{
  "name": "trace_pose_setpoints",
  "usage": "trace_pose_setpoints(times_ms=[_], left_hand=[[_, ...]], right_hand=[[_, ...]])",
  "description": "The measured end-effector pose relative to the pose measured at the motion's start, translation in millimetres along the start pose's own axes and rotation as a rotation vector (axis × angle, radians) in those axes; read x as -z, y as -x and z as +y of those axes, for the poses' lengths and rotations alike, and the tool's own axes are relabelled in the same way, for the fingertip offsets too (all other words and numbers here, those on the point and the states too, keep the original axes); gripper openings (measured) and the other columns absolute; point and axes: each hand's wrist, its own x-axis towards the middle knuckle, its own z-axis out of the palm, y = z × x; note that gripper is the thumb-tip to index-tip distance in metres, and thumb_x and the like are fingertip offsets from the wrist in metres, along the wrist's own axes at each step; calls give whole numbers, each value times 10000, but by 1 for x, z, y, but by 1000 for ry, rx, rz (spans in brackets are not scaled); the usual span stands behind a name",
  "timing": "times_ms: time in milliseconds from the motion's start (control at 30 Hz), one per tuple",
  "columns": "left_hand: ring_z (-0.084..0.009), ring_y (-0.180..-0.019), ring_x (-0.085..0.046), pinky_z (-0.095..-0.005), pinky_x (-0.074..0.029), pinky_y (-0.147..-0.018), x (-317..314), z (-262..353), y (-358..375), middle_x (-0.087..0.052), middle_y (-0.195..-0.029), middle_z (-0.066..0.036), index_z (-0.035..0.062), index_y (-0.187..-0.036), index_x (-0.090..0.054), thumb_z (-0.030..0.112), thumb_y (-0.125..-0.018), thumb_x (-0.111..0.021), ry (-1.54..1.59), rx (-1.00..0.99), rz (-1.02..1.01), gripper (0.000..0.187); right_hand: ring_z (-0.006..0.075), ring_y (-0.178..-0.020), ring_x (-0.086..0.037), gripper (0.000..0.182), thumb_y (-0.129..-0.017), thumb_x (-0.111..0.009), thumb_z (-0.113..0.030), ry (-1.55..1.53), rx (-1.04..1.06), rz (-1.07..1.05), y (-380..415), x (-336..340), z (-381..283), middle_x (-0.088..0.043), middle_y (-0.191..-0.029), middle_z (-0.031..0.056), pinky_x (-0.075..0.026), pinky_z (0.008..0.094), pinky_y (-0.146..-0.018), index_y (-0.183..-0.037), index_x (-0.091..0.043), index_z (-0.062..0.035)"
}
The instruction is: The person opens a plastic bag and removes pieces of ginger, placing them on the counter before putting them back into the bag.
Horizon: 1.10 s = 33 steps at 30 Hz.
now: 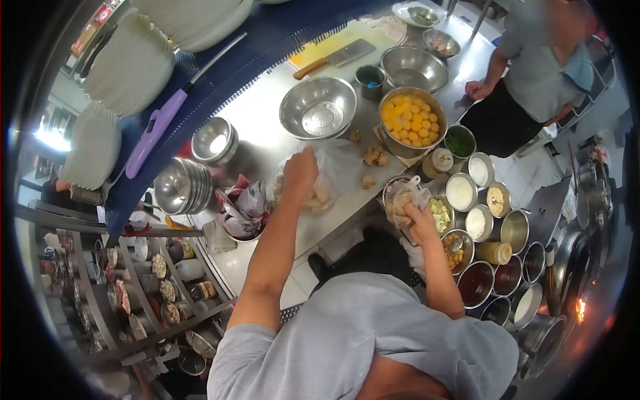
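My left hand [301, 171] is closed over a clear plastic bag [343, 163] on the steel counter; its fingertips are partly hidden. Pale chunks [319, 198] show inside this bag. My right hand [421, 225] grips a smaller plastic bag [404, 200] with pale brown contents, held beside the counter's near edge, above the seasoning pots. Knobbly pieces of ginger [375, 157] lie loose on the counter between my hands. Left of my left hand, a bowl holds fish heads [247, 207].
A perforated bowl [318, 110], a bowl of egg yolks [411, 120] and a cleaver [343, 57] are on the counter. Stacked bowls [183, 187] stand left. Several pots, including white powder [461, 191], crowd the right. Flame [581, 309] burns far right. Another person [540, 73] stands across.
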Motion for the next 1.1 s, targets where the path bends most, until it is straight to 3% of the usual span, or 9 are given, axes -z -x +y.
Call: trace_pose_setpoints(times_ms=[133, 200, 267, 467, 667, 867, 1000, 1067, 1100], left_hand=[[-377, -709, -619, -477, -500, -645, 37, -4, 49, -604, -776, -182, 41, -944, -557, 145, -852, -604, 77, -221, 185, 146], [-330, -693, -633, -420, -507, -621, 72, 13, 83, -596, -769, -157, 27, -932, -561, 105, -826, -642, 280, -124, 102, 154], [-312, -693, -638, -393, -504, -615, 84, 18, 102, -600, -764, -149, 16, -912, -569, 95, -814, -654, 333, -62, 115, 152], [-280, -704, -652, -350, -492, -617, 92, 7, 135, -639, -757, -165, -35, -814, -631, 117, -819, -675, 479, 192, 240, 159], [-243, -689, -612, -342, -482, -665, 68, -12, 170, -626, -820, -141, -24, -940, -679, 65, -827, -613, 596, 104, 409, 158], [-178, -671, -551, -276, -473, -674, 65, -21, 209, -583, -1228, -159, -17, -1233, -607, -1, -763, -542, 701, 102, 216, 475], [-98, -687, -468, -218, -428, -665, 62, -18, 219, -518, -1389, -124, -41, -1344, -499, -41, -760, -520, 762, 17, 117, 584], [-79, -694, -449, -204, -420, -665, 63, -13, 220, -505, -1407, -104, -36, -1353, -493, -42, -760, -517, 887, 30, 153, 593], [-79, -694, -449, -204, -420, -665, 65, -11, 221, -505, -1407, -104, -36, -1353, -493, -42, -760, -517, 879, 37, 158, 593]], right_hand=[[233, -1133, -576, 526, -856, -670, -58, -117, -104, -67, -29, 6, -4, -568, -1256, 98, -485, 389, -960, -1333, -451, -21], [341, -1201, -533, 642, -809, -717, -232, -251, -41, -425, -57, -1, -7, -563, -1233, 193, -462, 470, -994, -1341, -437, -5], [332, -1210, -535, 687, -782, -724, -125, -433, -65, -815, -68, -74, -46, -535, -1300, 171, -439, 470, -1025, -1376, -401, -6], [285, -1217, -524, 686, -825, -726, -169, -337, -279, -1321, -108, -171, 4, -531, -1301, 169, -437, 433, -1019, -1409, -389, -46], [176, -1179, -527, 685, -888, -700, -240, 56, -229, -913, -93, -170, 43, -522, -1313, 101, -473, 360, -957, -1447, -347, -61], [170, -1056, -580, 611, -895, -683, -266, 666, -188, -608, -12, -127, 44, -577, -1241, 85, -502, 312, -859, -1400, -410, -55], [176, -1046, -586, 568, -860, -698, -233, 827, 30, -638, 28, -119, 40, -592, -1216, 121, -491, 309, -856, -1342, -455, -57], [251, -1123, -582, 611, -823, -711, -213, 990, 429, -590, 33, -133, 40, -577, -1265, 160, -465, 359, -926, -1359, -450, -77], [251, -1123, -582, 611, -823, -711, -213, 982, 426, -599, 26, -138, 45, -577, -1265, 160, -465, 359, -926, -1359, -450, -77]])
